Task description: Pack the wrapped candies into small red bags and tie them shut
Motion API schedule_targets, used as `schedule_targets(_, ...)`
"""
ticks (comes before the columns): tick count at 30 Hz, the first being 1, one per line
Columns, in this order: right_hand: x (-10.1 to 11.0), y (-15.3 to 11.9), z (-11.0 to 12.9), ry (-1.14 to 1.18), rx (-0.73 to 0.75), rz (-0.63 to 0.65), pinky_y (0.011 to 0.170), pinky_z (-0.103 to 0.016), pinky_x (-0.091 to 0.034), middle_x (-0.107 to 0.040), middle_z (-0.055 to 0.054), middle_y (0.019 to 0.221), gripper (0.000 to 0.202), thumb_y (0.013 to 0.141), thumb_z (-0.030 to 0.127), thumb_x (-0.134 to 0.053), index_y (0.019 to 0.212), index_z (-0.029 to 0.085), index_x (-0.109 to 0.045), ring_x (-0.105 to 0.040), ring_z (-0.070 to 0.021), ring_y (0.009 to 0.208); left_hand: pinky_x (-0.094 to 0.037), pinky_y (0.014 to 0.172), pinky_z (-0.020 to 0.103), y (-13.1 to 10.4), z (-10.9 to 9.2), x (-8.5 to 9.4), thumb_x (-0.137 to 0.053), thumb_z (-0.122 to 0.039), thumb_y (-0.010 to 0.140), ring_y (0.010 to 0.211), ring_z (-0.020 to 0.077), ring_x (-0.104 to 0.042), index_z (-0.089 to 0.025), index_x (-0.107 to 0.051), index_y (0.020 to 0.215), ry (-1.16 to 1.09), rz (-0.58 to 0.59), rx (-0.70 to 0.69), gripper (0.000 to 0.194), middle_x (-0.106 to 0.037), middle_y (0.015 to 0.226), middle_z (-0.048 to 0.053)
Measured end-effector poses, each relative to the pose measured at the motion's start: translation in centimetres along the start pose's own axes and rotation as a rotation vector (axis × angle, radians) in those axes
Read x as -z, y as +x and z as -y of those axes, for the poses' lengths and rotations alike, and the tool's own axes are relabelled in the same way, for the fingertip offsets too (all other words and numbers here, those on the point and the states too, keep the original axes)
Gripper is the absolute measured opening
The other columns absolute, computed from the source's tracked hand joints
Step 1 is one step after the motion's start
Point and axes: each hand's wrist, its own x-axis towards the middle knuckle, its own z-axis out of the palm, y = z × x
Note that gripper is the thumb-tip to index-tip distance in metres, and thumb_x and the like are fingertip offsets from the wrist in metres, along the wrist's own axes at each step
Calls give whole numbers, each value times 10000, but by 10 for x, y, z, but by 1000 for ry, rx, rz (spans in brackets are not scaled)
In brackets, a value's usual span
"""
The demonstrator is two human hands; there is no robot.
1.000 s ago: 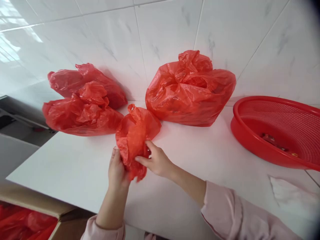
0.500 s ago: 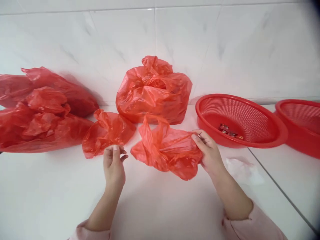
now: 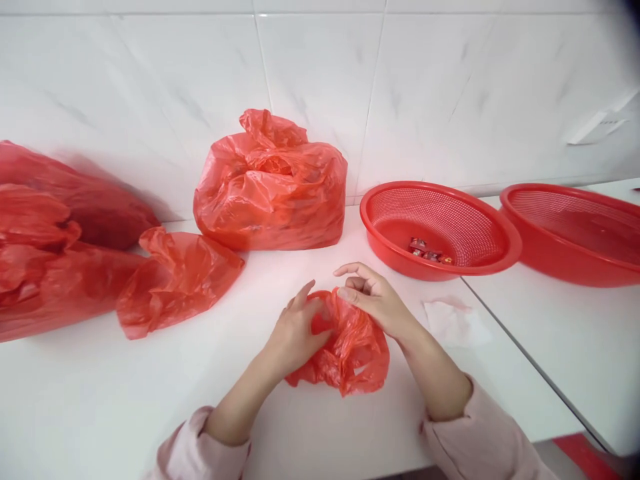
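Note:
A crumpled red plastic bag (image 3: 357, 343) lies on the white table in front of me, its film bunched up. My left hand (image 3: 297, 333) is at the bag's left side, with red film between its thumb and curled fingers; its index finger points up. My right hand (image 3: 375, 300) is at the bag's upper right edge. Its thumb and index finger are apart, the thumb tip touches the film, and the other fingers are bent. Close by on the left lies another small red plastic bag (image 3: 183, 277).
A full red bag (image 3: 280, 207) stands against the tiled wall, and large red bags (image 3: 55, 280) lie at left. A red basket (image 3: 510, 257) holds a few small wrapped packets (image 3: 430, 253). Beyond it is another red basket (image 3: 565, 267). White tissue (image 3: 455, 320) lies near a table seam.
The bag has come down nearer to me and is more bunched. My left hand has moved right onto it, and my right hand has shifted left along its edge. The view has turned right.

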Motion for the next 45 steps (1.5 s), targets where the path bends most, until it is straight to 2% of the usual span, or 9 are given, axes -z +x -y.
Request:
schedule_targets(3,-3,-2,2,16,9,-10,528,-215,-318,-386,74,633,294,841,414,-670,1067,240,-600,-365,-83,543,-532,799,429,-5,3,-2,-647,-148,679,1051,307,-618,-255,-641,863,44,7,25,212,-594,1303,99)
schedule_targets(7,22,-9,12,-21,143,-325,508,-226,-326,-421,61,637,252,787,396,-701,967,254,-598,-375,-94,535,-456,692,363,-3,21,21,-471,31,616,739,234,-582,-221,-542,636,116,-125,87,263,-626,758,40)
schedule_targets(12,48,-16,25,-320,240,-601,576,-268,-410,-452,43,635,142,828,360,-658,902,239,-641,-442,-117,580,-482,769,357,-1,38,48,-411,-2,719,910,238,-598,-216,-649,922,93,-362,167,379,-598,972,72)
schedule_targets(17,5,-33,52,-701,581,-859,872,-395,-486,-619,-56,983,82,879,262,-608,939,233,-653,-598,-206,939,-510,796,306,-4,26,31,-420,-46,772,979,210,-637,-268,-649,1193,40,-314,103,529,-635,1109,51)
schedule_targets(22,-37,-28,35,-905,427,-145,692,-306,-486,-676,-41,857,116,922,224,-532,914,230,-648,-629,-182,794,-514,828,311,-6,14,21,-432,-78,818,1022,211,-625,-265,-661,1120,-89,-364,49,422,-631,1129,49)
schedule_targets(28,-7,-14,-14,-1354,-7,194,783,-367,-477,-690,-84,956,150,873,230,-597,972,183,-700,-645,-241,879,-539,861,355,-13,31,24,-352,42,714,1056,228,-602,-197,-670,686,-109,-133,69,399,-553,1199,71)
schedule_targets(34,38,-37,10,-1476,-154,296,1033,-466,-409,-580,-165,1310,732,656,266,-801,1348,179,-580,-532,-358,1208,-525,908,512,-15,49,29,-383,20,764,1207,372,-542,-138,-660,1150,186,-84,237,501,-341,1500,175)
schedule_targets(40,3,-35,21,-1337,114,111,884,-394,-493,-664,-112,1164,306,961,276,-490,1202,193,-658,-625,-249,1047,-516,950,429,-15,21,27,-374,-36,807,1174,282,-573,-195,-622,1187,19,-17,111,481,-487,1416,99)
schedule_targets(45,-22,-19,-1,-1315,118,317,736,-320,-483,-695,-91,952,279,915,80,-458,1005,170,-706,-644,-219,910,-548,765,323,-15,18,31,-431,-218,884,857,200,-653,-203,-594,834,-176,-95,138,171,-640,1035,65)
